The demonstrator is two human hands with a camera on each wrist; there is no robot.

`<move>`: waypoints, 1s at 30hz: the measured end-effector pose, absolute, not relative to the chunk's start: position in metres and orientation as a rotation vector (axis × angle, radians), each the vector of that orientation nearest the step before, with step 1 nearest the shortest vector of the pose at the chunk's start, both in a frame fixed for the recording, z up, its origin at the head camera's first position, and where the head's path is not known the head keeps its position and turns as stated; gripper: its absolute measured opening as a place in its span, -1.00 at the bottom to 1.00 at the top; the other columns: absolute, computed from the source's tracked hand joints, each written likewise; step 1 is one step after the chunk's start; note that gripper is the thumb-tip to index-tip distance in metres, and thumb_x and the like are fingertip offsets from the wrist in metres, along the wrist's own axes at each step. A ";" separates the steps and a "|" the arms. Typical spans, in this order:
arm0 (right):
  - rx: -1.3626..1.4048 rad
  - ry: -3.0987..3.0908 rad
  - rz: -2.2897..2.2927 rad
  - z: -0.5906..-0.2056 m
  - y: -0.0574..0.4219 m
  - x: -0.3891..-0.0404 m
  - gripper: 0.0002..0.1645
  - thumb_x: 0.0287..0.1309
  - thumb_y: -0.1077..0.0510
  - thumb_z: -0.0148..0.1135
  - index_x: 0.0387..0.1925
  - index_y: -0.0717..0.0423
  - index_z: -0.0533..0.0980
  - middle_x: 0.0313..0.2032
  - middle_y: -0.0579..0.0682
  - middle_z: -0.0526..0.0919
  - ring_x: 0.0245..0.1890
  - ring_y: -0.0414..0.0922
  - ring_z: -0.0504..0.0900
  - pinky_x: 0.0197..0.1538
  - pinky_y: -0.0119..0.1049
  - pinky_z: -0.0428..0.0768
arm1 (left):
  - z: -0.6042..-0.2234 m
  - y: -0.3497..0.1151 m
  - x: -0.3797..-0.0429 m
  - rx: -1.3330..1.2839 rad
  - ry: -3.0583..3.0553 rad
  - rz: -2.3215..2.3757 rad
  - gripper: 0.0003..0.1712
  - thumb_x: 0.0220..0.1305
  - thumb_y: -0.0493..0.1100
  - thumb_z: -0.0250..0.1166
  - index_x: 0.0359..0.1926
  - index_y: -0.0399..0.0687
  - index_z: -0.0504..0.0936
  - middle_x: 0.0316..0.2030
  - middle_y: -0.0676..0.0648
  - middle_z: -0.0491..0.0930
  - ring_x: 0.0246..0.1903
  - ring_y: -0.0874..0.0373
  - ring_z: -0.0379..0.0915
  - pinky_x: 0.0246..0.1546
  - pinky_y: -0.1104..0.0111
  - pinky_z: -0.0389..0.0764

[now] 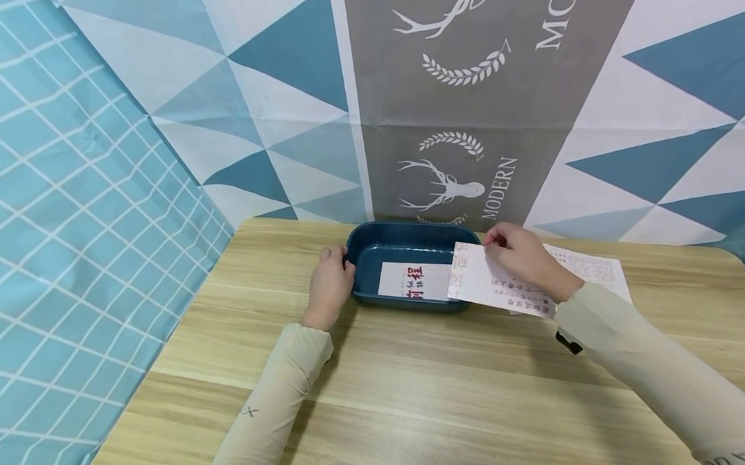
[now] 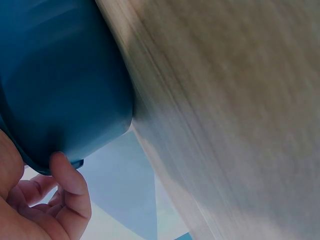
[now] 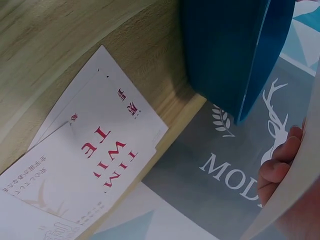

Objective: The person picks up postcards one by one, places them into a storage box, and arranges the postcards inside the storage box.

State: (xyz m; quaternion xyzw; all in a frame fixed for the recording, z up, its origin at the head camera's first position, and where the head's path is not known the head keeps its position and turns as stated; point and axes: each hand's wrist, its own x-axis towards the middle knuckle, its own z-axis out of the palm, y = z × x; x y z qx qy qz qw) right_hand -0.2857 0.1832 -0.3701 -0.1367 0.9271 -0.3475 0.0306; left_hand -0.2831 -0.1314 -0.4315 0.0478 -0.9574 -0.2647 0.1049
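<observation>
A dark blue rectangular basin (image 1: pixel 371 253) stands on the table close to the back wall. My left hand (image 1: pixel 330 286) grips its left end by the rim; in the left wrist view, curled fingers (image 2: pixel 72 192) meet the basin's edge. Inside the basin lies a white card (image 1: pixel 395 281) with red characters. Between thumb and fingers my right hand (image 1: pixel 527 256) pinches another white printed card (image 1: pixel 498 288), tilted over the basin's right end. Under that hand, several white cards (image 3: pixel 100 145) with red print lie overlapping on the table, partly hidden in the head view.
The wood-grain table (image 1: pixel 415 394) ends at a wall covering (image 1: pixel 459 111) with triangles, deer heads and lettering. A blue cloth with white grid lines (image 1: pixel 67 212) hangs along the left. Something small and black (image 1: pixel 569 342) shows beneath the right cuff.
</observation>
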 end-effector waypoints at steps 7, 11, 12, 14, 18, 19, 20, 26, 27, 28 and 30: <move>-0.444 2.862 -1.046 -0.372 0.177 -0.291 -0.78 0.24 0.19 -0.08 -0.19 0.20 0.47 -0.26 0.11 0.49 -0.28 -0.01 0.37 -0.17 -0.24 0.31 | -0.430 -0.132 -0.282 0.129 -2.814 -0.782 -0.68 0.28 -0.24 0.09 0.04 -0.24 0.48 -0.13 -0.21 0.48 -0.29 -0.05 0.49 -0.12 0.17 0.60; -0.460 2.867 -1.032 -0.370 0.172 -0.294 -0.80 0.23 0.19 -0.07 -0.22 0.18 0.46 -0.30 0.09 0.47 -0.29 -0.02 0.37 -0.19 -0.24 0.31 | -0.430 -0.131 -0.281 0.128 -2.808 -0.776 -0.69 0.28 -0.25 0.10 0.03 -0.24 0.48 -0.13 -0.22 0.48 -0.29 -0.05 0.49 -0.12 0.17 0.60; -0.465 2.868 -1.032 -0.369 0.170 -0.295 -0.80 0.23 0.19 -0.06 -0.23 0.18 0.47 -0.30 0.09 0.47 -0.29 -0.02 0.38 -0.20 -0.25 0.31 | -0.430 -0.131 -0.281 0.129 -2.808 -0.773 -0.69 0.27 -0.25 0.10 0.03 -0.24 0.48 -0.13 -0.22 0.48 -0.29 -0.05 0.50 -0.12 0.17 0.60; -0.472 2.863 -1.036 -0.368 0.167 -0.296 -0.81 0.22 0.19 -0.05 -0.24 0.18 0.47 -0.29 0.09 0.47 -0.28 -0.02 0.38 -0.19 -0.24 0.31 | -0.430 -0.131 -0.281 0.131 -2.809 -0.772 -0.68 0.27 -0.26 0.10 0.03 -0.25 0.49 -0.13 -0.22 0.49 -0.28 -0.05 0.50 -0.11 0.17 0.60; -0.488 2.851 -1.041 -0.365 0.160 -0.298 -0.84 0.20 0.21 -0.02 -0.24 0.17 0.47 -0.28 0.09 0.48 -0.26 -0.03 0.39 -0.16 -0.24 0.33 | -0.429 -0.130 -0.281 0.152 -2.818 -0.781 -0.68 0.28 -0.25 0.10 0.04 -0.24 0.48 -0.12 -0.22 0.48 -0.26 -0.04 0.49 -0.07 0.18 0.60; -0.489 2.843 -1.041 -0.364 0.158 -0.299 -0.84 0.20 0.22 -0.02 -0.24 0.17 0.47 -0.28 0.09 0.48 -0.25 -0.02 0.39 -0.15 -0.24 0.33 | -0.429 -0.130 -0.281 0.156 -2.822 -0.784 -0.68 0.28 -0.24 0.10 0.05 -0.23 0.48 -0.12 -0.21 0.47 -0.25 -0.04 0.49 -0.06 0.19 0.59; -0.493 2.841 -1.039 -0.364 0.156 -0.300 -0.84 0.20 0.22 -0.01 -0.23 0.18 0.47 -0.28 0.09 0.48 -0.25 -0.02 0.39 -0.15 -0.24 0.33 | -0.429 -0.130 -0.281 0.162 -2.824 -0.787 -0.68 0.29 -0.24 0.10 0.05 -0.23 0.47 -0.11 -0.21 0.47 -0.25 -0.03 0.49 -0.04 0.19 0.59; -0.509 2.826 -1.026 -0.363 0.149 -0.303 -0.82 0.20 0.23 -0.01 -0.21 0.19 0.47 -0.27 0.10 0.50 -0.24 -0.01 0.39 -0.12 -0.23 0.34 | -0.429 -0.130 -0.281 0.148 -2.809 -0.781 -0.68 0.28 -0.25 0.09 0.04 -0.23 0.48 -0.13 -0.21 0.48 -0.28 -0.06 0.51 -0.11 0.17 0.60; -0.512 2.825 -1.024 -0.363 0.148 -0.303 -0.82 0.20 0.23 -0.01 -0.21 0.19 0.47 -0.27 0.10 0.50 -0.23 -0.01 0.39 -0.11 -0.22 0.34 | -0.429 -0.130 -0.281 0.142 -2.805 -0.778 -0.68 0.27 -0.26 0.09 0.03 -0.24 0.49 -0.13 -0.21 0.48 -0.29 -0.06 0.52 -0.12 0.17 0.60; -0.517 2.824 -1.021 -0.363 0.147 -0.304 -0.82 0.20 0.23 -0.01 -0.21 0.19 0.47 -0.27 0.10 0.50 -0.23 -0.01 0.39 -0.11 -0.22 0.34 | -0.429 -0.130 -0.281 0.140 -2.803 -0.776 -0.68 0.27 -0.26 0.10 0.03 -0.24 0.49 -0.13 -0.21 0.48 -0.29 -0.07 0.52 -0.13 0.17 0.60; -0.522 2.825 -1.018 -0.363 0.145 -0.304 -0.83 0.20 0.23 -0.01 -0.21 0.19 0.47 -0.27 0.10 0.50 -0.23 -0.01 0.39 -0.11 -0.23 0.34 | -0.429 -0.130 -0.281 0.138 -2.802 -0.770 -0.69 0.27 -0.26 0.10 0.03 -0.24 0.49 -0.13 -0.22 0.48 -0.29 -0.07 0.52 -0.13 0.17 0.60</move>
